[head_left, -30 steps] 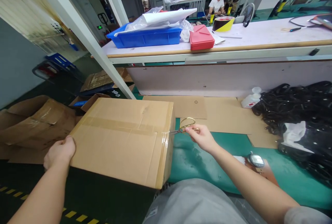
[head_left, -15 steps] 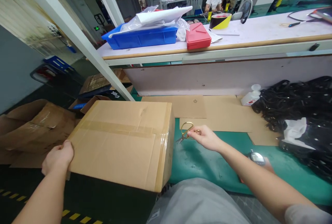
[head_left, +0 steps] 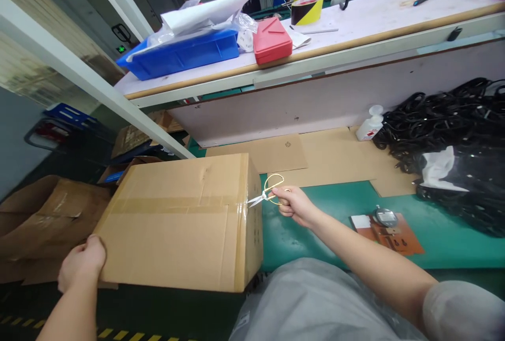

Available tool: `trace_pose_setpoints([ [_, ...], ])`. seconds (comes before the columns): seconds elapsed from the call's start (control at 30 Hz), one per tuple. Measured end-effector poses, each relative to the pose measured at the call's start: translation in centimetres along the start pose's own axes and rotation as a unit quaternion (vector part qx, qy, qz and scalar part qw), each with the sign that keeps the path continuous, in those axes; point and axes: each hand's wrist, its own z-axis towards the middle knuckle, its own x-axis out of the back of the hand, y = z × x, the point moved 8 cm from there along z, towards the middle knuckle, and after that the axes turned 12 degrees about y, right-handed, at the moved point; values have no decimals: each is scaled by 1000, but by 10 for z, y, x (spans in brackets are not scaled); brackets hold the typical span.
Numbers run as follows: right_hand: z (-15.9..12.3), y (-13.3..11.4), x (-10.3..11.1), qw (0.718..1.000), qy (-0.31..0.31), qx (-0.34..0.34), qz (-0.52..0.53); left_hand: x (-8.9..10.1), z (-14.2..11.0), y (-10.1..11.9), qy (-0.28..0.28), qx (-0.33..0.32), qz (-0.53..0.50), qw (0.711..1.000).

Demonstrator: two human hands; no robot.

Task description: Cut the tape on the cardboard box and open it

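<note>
A taped cardboard box (head_left: pixel 173 236) rests on the edge of the green bench, its left end projecting over the dark floor. My left hand (head_left: pixel 82 263) grips its lower left corner. My right hand (head_left: pixel 295 205) holds gold-handled scissors (head_left: pixel 269 194) by the looped handles. Their closed steel blades touch the clear tape on the box's right edge. Brown packing tape (head_left: pixel 169 204) runs across the box's top.
Cardboard sheets (head_left: pixel 331 157) lie beyond the box, next to a heap of black cables (head_left: pixel 445 125) and a white pump bottle (head_left: pixel 370 124). A dial gauge (head_left: pixel 384 217) sits on a brown mat. Above stands a higher bench with a blue crate (head_left: pixel 181 54) and a red case (head_left: pixel 272 41).
The scissor blades have moved from just off the box to touching its taped right edge. The box has shifted slightly, and the view has tilted.
</note>
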Motion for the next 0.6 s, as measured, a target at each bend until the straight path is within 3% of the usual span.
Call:
trace_pose_setpoints([
  [0.6,-4,2,-4,999,-17,-25,-26,5,-2,2,1,13,-41,999],
])
